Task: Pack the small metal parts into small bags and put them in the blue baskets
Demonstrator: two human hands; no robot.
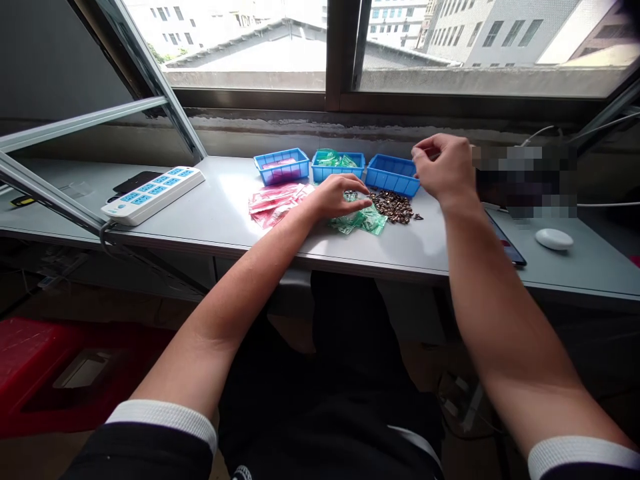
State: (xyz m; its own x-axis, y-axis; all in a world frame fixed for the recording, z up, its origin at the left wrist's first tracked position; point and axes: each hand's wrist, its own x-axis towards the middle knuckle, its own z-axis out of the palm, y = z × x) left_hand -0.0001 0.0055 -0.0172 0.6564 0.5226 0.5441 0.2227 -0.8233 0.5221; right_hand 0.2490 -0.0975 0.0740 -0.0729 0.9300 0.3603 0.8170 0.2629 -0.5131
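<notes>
My left hand (343, 193), palm down with thumb and fingers apart, hovers over or rests on a pile of green plastic packets (367, 220); contact is hard to tell. Raised at the right rim of the right-hand blue basket (391, 176), my right hand (445, 165) has thumb and fingers pinched together. Whatever the pinch may hold is too small to make out. Between the hands lies a heap of small bronze-coloured metal pieces (397, 208). Pink plastic packets (275, 203) lie left of the green ones. Green packets fill the middle blue basket (339, 175), pink ones the left blue basket (283, 173).
A white power strip (155, 195) sits on the left of the table (225, 220), beside a metal frame (170, 100). To the right are a tablet (507, 240), partly behind my forearm, and a white mouse (554, 239). A window sill runs behind the baskets.
</notes>
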